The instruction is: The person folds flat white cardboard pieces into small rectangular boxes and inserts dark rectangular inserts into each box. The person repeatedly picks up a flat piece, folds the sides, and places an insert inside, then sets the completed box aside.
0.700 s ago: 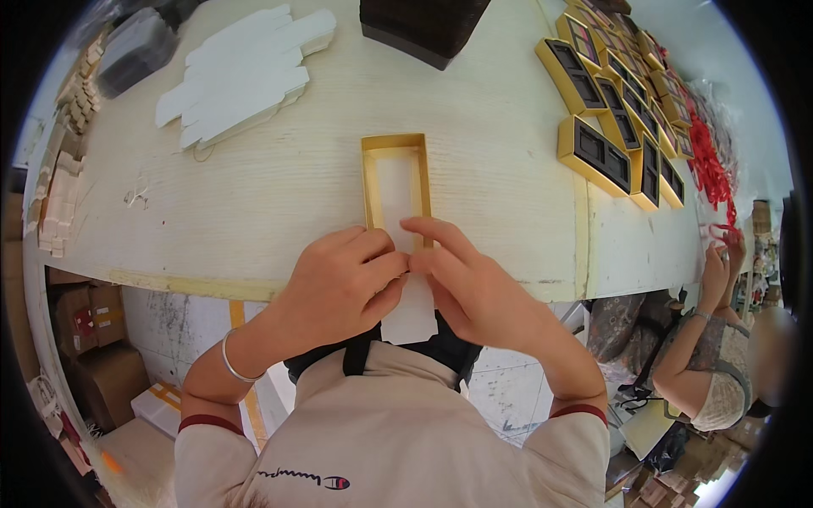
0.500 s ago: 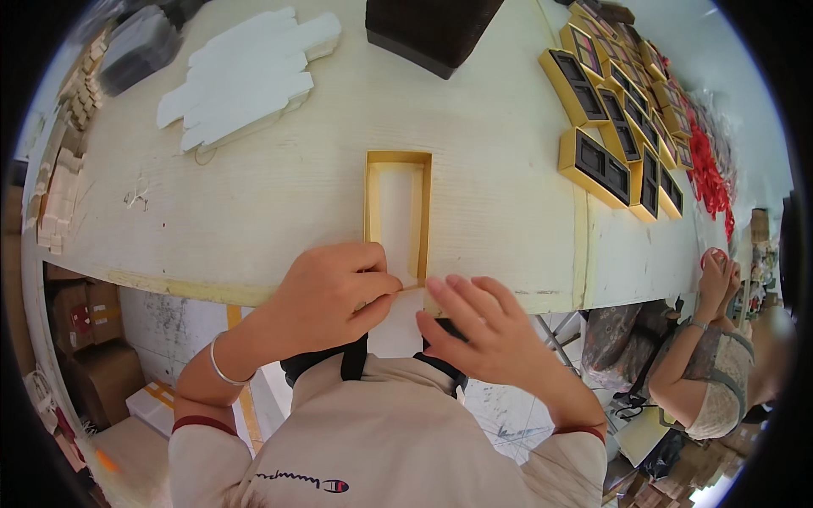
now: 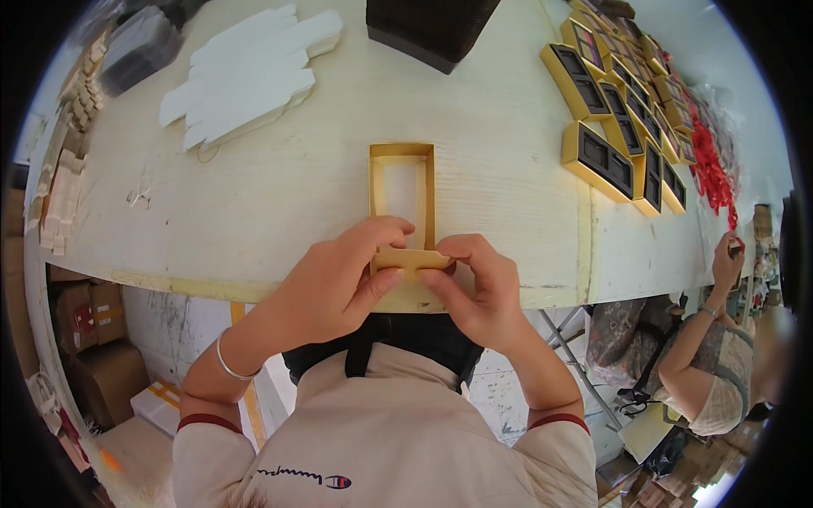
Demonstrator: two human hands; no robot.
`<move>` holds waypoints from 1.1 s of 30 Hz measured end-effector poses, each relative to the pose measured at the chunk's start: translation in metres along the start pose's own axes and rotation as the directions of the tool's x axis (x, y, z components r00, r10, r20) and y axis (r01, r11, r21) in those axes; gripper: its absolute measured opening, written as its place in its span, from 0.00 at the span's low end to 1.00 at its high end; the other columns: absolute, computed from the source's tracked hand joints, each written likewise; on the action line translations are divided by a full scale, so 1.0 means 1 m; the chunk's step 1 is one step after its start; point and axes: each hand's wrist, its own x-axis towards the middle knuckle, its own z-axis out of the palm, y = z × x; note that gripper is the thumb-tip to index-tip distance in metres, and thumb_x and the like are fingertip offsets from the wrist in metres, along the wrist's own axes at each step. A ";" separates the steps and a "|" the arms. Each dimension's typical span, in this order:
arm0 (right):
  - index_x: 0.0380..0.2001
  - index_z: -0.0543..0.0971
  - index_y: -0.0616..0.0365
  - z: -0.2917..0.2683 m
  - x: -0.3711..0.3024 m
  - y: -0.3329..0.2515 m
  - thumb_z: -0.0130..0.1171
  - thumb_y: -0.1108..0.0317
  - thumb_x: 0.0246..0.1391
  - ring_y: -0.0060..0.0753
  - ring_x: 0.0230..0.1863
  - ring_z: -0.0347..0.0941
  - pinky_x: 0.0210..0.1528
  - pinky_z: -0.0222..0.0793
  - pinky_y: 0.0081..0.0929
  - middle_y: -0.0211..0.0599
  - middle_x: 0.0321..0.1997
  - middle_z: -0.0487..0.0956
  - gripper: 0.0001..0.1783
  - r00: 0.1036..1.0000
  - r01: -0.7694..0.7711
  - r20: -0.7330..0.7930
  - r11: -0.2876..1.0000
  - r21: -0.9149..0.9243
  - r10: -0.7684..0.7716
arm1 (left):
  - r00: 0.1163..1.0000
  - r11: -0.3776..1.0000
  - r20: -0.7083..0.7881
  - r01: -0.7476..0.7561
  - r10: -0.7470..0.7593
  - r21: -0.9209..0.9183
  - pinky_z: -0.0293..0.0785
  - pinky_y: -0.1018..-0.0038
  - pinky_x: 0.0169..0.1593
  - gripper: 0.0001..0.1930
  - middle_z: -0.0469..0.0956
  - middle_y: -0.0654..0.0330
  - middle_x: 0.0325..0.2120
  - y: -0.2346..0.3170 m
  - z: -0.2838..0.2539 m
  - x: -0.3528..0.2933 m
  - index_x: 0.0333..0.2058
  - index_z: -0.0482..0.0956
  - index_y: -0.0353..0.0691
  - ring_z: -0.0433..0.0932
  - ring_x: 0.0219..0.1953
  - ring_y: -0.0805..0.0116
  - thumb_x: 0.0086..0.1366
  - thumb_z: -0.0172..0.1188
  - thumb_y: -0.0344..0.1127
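A shallow gold cardboard box (image 3: 428, 186) with a pale inside lies lengthwise at the table's front edge. Its near end flap (image 3: 408, 260) stands up between my hands. My left hand (image 3: 339, 275) pinches the flap's left part, thumb on the near face and fingers reaching over into the box. At the right corner my right hand (image 3: 484, 292) grips the same flap, thumb in front and fingers curled behind. The lower part of that end is partly hidden by my thumbs.
Flat white box blanks (image 3: 246, 80) are stacked at the far left, beside grey plastic trays (image 3: 140, 52). A dark brown block-shaped container (image 3: 432, 30) stands at the back. Gold boxes with black inserts (image 3: 597, 161) crowd the right, near red ribbon (image 3: 713, 165). Another person (image 3: 711, 364) works at the right.
My right hand has gone from spread fingers to gripping the box's near end. The end flap now stands up between both hands, and my left hand has shifted slightly up over it.
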 end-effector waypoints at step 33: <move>0.27 0.75 0.63 -0.033 0.034 -0.011 0.59 0.71 0.44 0.36 0.41 0.68 0.40 0.66 0.29 0.42 0.45 0.69 0.07 0.773 0.523 0.622 0.682 -0.512 -0.125 | 0.988 0.848 0.149 -0.104 0.030 0.520 0.74 0.66 0.37 0.27 0.72 0.55 0.46 0.045 -0.011 0.003 0.46 0.77 0.45 0.78 0.38 0.60 0.46 0.72 0.45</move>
